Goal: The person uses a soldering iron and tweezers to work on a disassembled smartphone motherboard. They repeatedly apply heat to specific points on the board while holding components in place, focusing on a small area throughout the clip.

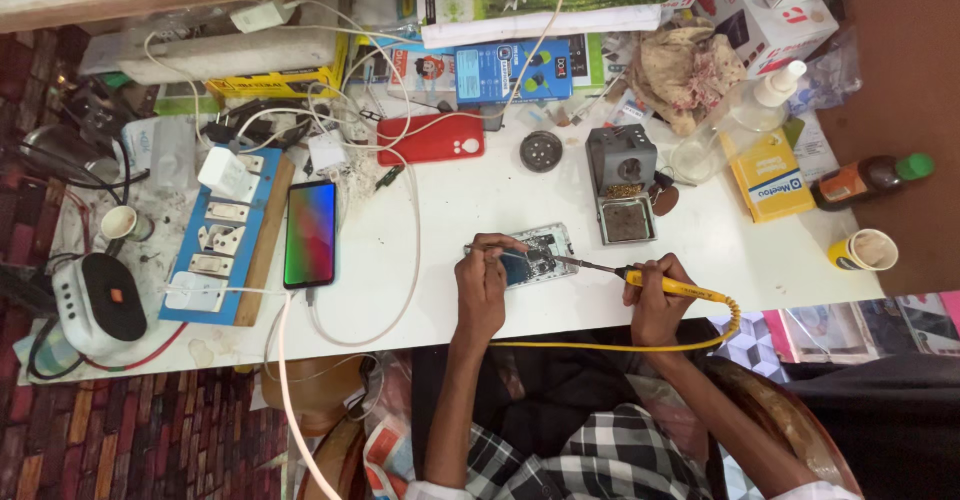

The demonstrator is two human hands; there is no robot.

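Observation:
An opened phone with its circuit board showing lies on the white table in front of me. My left hand rests at its left edge, pinching thin tweezers whose tips reach over the board. My right hand grips a yellow-handled soldering iron; its metal tip points left and touches the phone's right side. The iron's yellow cord loops down past the table's front edge.
A lit phone lies left of centre, beside a blue switch board with plugs and white cables. Behind the work sit a red phone case, a round tin and a grey iron stand. A paper cup and brown bottle stand right.

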